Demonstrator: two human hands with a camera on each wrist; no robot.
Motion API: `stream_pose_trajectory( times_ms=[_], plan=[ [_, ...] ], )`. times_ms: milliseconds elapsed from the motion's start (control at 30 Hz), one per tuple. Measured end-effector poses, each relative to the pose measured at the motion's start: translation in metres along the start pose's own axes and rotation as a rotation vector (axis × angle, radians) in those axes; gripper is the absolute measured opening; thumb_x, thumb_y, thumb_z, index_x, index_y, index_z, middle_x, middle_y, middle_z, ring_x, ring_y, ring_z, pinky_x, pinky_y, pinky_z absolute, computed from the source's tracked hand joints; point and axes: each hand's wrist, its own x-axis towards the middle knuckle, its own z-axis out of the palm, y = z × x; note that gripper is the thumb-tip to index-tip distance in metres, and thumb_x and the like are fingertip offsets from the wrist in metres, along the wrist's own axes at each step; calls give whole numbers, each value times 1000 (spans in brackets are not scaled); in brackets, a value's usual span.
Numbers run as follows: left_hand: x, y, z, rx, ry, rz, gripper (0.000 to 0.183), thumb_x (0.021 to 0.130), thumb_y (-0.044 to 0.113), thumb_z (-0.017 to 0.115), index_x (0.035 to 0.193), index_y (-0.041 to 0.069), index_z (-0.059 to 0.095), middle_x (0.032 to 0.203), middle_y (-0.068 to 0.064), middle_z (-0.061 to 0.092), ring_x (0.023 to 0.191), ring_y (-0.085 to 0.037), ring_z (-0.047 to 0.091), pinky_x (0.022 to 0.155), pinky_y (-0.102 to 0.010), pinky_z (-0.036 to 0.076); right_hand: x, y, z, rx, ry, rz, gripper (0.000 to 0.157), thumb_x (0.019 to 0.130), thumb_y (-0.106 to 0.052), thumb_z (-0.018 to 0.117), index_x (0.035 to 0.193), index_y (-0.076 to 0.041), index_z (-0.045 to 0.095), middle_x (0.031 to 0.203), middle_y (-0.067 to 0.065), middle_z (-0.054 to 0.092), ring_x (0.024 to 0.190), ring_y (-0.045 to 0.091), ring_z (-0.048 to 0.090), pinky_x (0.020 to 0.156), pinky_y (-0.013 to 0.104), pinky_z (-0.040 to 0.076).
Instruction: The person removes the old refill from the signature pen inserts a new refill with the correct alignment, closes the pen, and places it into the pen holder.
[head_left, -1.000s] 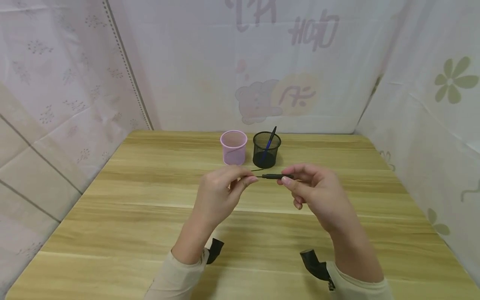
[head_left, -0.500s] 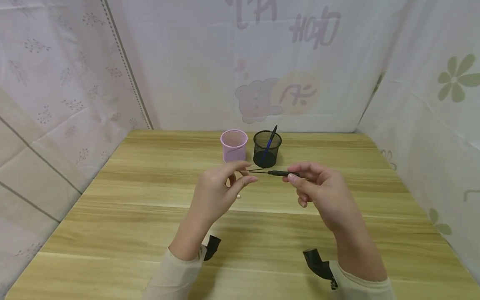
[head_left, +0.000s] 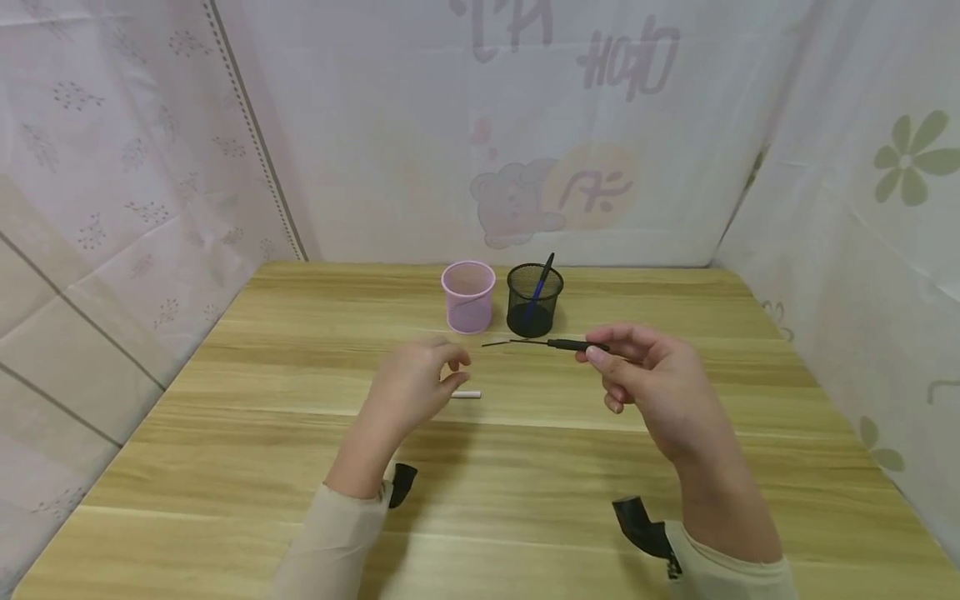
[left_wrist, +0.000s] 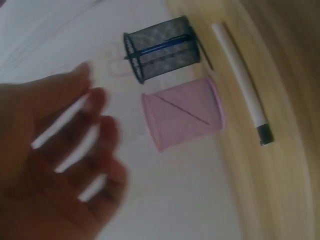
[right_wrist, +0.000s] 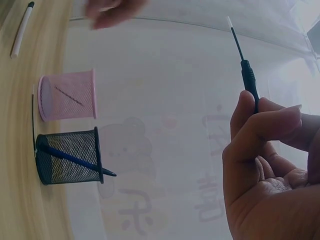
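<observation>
My right hand (head_left: 652,379) pinches a black ribbed pen grip (right_wrist: 248,77) between thumb and fingers. From the grip a thin dark refill (right_wrist: 236,42) with a pale end sticks out, leftward in the head view. My left hand (head_left: 416,383) hovers over the table, fingers loosely bent, holding nothing. Nearest to it lies a white pen barrel (left_wrist: 242,75) with a dark end, partly hidden by the hand in the head view. A second thin dark stick (head_left: 493,343), like another refill, lies in front of the cups.
Toward the back of the wooden table (head_left: 300,467) stand a pink mesh cup (head_left: 468,313) and a black mesh cup (head_left: 517,321) holding a blue and black pen (head_left: 542,279). A slanting dark line shows on the pink cup. Printed curtains (head_left: 375,125) enclose the table.
My left hand has let go of the thin refill and drawn back left and down, uncovering part of the white barrel. My right hand has shifted slightly right, still holding the grip.
</observation>
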Motion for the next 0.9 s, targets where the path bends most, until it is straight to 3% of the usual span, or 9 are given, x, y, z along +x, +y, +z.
stream_pose_trajectory(
  times_ms=[133, 233, 400, 633, 767, 900],
  plan=[
    [5, -11, 12, 117, -267, -77, 23, 93, 27, 84, 115, 23, 79, 111, 4, 73, 101, -21, 73, 80, -47, 59, 0, -1, 0, -8, -3, 12, 9, 102, -7, 71, 110, -13, 72, 98, -5, 80, 61, 10, 53, 55, 23, 49],
    [11, -17, 20, 162, -344, -84, 26, 93, 25, 82, 119, 23, 77, 119, 0, 72, 111, -26, 70, 89, -51, 58, 0, -1, 0, -19, -4, 20, 9, 103, -7, 70, 111, -12, 71, 98, -5, 80, 61, 10, 52, 55, 23, 49],
    [19, -23, 26, 207, -389, -93, 24, 94, 18, 76, 117, 22, 77, 120, -3, 71, 116, -29, 64, 97, -57, 54, 0, -1, -1, -42, -6, 20, 10, 103, -9, 70, 112, -11, 71, 98, -7, 79, 61, 10, 52, 55, 24, 49],
    [22, -27, 32, 227, -399, -50, 7, 91, 18, 81, 95, 22, 76, 101, 1, 70, 104, -26, 63, 89, -53, 53, 1, 0, -2, -52, -10, 23, 10, 103, -9, 70, 112, -11, 71, 98, -6, 79, 61, 10, 51, 55, 23, 49],
    [22, -29, 37, 237, -396, -22, 13, 92, 21, 83, 84, 22, 72, 94, 3, 69, 98, -24, 64, 84, -51, 53, 2, 1, -2, -37, -16, 20, 9, 103, -8, 70, 111, -12, 71, 97, -5, 79, 61, 10, 51, 55, 23, 48],
    [23, -31, 42, 226, -385, -14, 13, 93, 22, 82, 85, 21, 72, 92, 2, 70, 96, -24, 66, 81, -50, 54, 2, 2, -3, -21, -20, 22, 10, 103, -7, 70, 110, -14, 72, 97, -6, 79, 62, 10, 51, 55, 23, 48]
  ],
)
